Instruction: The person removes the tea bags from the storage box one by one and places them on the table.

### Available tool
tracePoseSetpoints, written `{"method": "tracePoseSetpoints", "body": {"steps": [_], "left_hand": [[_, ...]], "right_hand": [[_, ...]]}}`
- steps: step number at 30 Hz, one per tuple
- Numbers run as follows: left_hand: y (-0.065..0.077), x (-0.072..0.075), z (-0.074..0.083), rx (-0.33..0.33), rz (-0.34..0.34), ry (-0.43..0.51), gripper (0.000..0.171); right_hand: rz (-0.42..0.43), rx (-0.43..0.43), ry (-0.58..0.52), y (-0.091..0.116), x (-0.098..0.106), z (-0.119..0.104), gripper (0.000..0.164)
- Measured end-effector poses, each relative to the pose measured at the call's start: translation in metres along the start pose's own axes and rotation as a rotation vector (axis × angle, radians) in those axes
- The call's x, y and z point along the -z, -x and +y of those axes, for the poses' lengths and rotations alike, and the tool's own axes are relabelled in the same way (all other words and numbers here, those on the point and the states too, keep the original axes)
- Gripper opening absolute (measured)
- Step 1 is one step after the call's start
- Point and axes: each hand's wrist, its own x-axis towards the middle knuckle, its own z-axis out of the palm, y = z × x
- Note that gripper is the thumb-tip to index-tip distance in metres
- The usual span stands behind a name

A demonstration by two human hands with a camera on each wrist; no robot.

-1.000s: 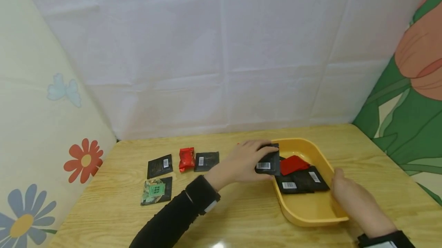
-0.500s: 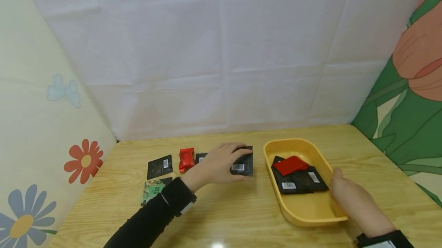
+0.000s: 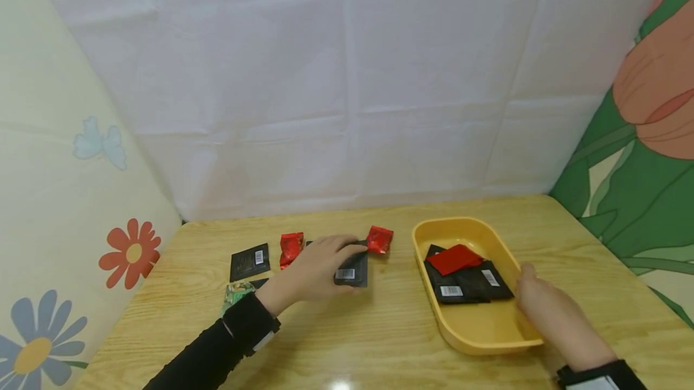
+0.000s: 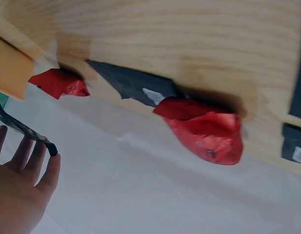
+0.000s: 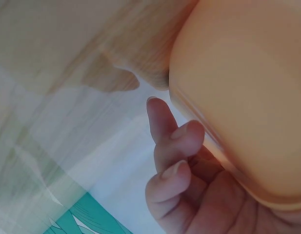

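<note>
My left hand (image 3: 311, 269) pinches a flat black sachet (image 3: 352, 274) with a white barcode label, held above the table left of the yellow tray (image 3: 470, 342). In the left wrist view the sachet (image 4: 27, 129) shows nearly edge-on at the fingertips. Another black sachet (image 4: 135, 84) lies flat on the table, mostly hidden by this hand in the head view. Small shiny red packets (image 3: 380, 240) (image 3: 291, 249) lie either side of it. At the tray's right side, my right hand (image 3: 550, 314) grips the rim, its fingers curled along the outer wall (image 5: 248, 97).
Inside the tray are several black sachets (image 3: 472, 284) with a flat red packet (image 3: 455, 259) on top. Further left on the wooden table (image 3: 379, 342) lie a black sachet (image 3: 249, 262) and a green-printed one (image 3: 235, 295), partly behind the left forearm. A white sheet (image 3: 347, 106) hangs behind.
My left hand has carried the black sachet leftward from over the tray's edge, uncovering the right-hand red packet. The right hand has stayed at the tray.
</note>
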Motion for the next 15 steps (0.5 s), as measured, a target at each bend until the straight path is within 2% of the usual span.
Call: {"method": "tracePoseSetpoints", "body": {"steps": [6, 15], "left_hand": [[0.02, -0.005, -0.006, 0.038, -0.034, 0.019, 0.081], [0.044, -0.006, -0.017, 0.127, -0.07, 0.092, 0.08]], "right_hand": [[-0.042, -0.029, -0.014, 0.0, 0.001, 0.001, 0.016], [-0.041, -0.017, -0.003, -0.001, 0.001, 0.0, 0.02]]}}
